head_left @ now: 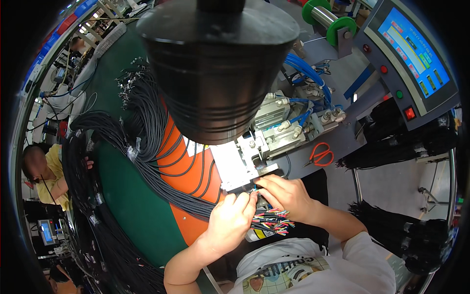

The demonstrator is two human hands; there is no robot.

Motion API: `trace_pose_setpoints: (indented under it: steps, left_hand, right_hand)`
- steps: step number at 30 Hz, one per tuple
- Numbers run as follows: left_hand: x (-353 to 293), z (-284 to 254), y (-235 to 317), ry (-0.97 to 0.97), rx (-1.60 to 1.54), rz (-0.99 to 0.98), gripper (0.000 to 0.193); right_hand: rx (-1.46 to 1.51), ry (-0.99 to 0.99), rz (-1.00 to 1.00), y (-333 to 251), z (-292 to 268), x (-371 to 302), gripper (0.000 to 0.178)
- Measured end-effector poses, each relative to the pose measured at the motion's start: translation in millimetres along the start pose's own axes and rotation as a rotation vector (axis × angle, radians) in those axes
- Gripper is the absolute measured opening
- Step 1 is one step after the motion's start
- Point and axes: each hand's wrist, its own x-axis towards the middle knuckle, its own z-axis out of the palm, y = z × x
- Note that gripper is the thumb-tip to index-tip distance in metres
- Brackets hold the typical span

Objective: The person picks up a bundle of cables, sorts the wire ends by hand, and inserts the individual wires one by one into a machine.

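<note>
My left hand (pixel 232 218) and my right hand (pixel 285 195) meet fingertip to fingertip at the front edge of a metal machine fixture (pixel 259 154). Both are pinched closed around the thin coloured wires at the end of a black cable; the tips are tiny and partly covered by my fingers. Just below my hands, a bundle of cable ends (pixel 274 221) fans out with stripped red, white, yellow and green wires. From there the bundle of black cables (pixel 169 188) runs back to the left under my left hand, over an orange board (pixel 191 229).
A large black lamp-like hood (pixel 215 73) hangs over the fixture. Red-handled scissors (pixel 320 156) lie right of it. A control panel with a screen (pixel 413 51) stands far right, near hanging black cable bundles (pixel 406 235). Another person (pixel 51 174) sits at the left.
</note>
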Motion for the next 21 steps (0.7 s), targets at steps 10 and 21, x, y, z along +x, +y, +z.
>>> trace_pose_setpoints:
  steps: [10,21]
  left_hand:
    - [0,2,-1,0.022,-0.022,-0.007,0.044]
    - [1,2,0,0.004,0.001,-0.055,0.043]
  right_hand:
    - [0.017,0.014,-0.1,6,3,6,0.011]
    - [0.041,-0.101,0.095,5,1,10,0.01]
